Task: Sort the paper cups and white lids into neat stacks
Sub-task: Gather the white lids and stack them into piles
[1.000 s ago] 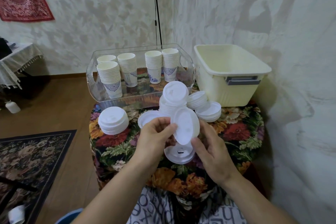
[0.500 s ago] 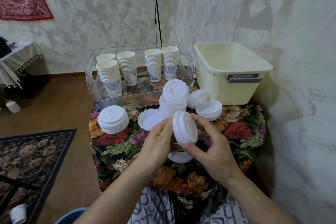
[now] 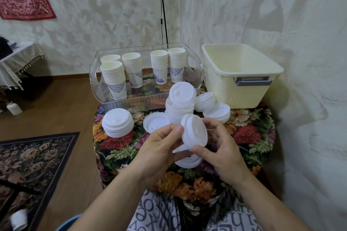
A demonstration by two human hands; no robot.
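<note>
Both hands hold a round white plastic lid [image 3: 195, 131] tilted on edge above the flower-patterned tablecloth [image 3: 249, 137].

From the head camera: the left hand [image 3: 159, 148] pinches the lid's left rim with thumb and fingers, and the right hand [image 3: 221, 146] grasps its right and lower edge. More white lids [image 3: 187, 159] sit just under the hands. A tall lid stack [image 3: 181, 103] stands behind, a shorter lid stack [image 3: 117, 122] to the left, one upturned lid [image 3: 155, 122] between them. Five stacks of paper cups [image 3: 113, 78] stand in a clear plastic tray [image 3: 131, 103], beside a cream plastic tub [image 3: 242, 77].
</note>
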